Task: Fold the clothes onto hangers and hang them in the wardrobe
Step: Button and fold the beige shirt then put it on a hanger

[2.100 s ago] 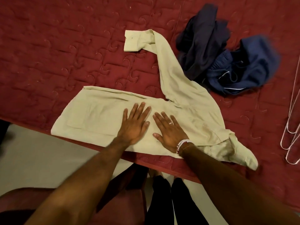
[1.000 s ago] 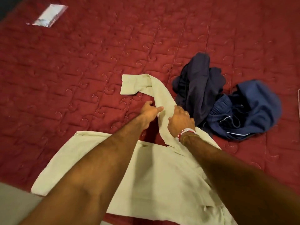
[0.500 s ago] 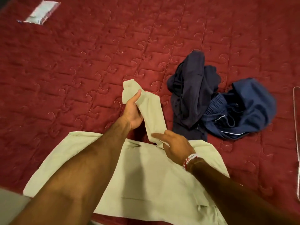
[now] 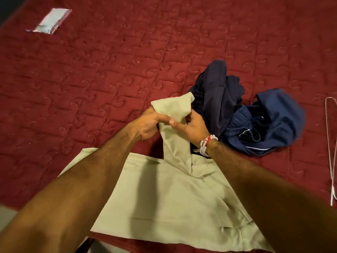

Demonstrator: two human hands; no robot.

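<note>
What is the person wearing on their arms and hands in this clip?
Both forearms are bare, no sleeves in view. The right wrist carries a white-and-red beaded bracelet and a thin yellowish band beside it. The left hand and wrist show nothing worn.

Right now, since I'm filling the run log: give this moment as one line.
step: folding sleeve | left hand: grips beige shirt sleeve | right hand: pinches same sleeve | navy clothes: heaped beside

red quilted bedspread [image 4: 109,70] | silvery flat packet [image 4: 49,21] lying on it, upper left | pale floor [image 4: 6,214], lower left
</note>
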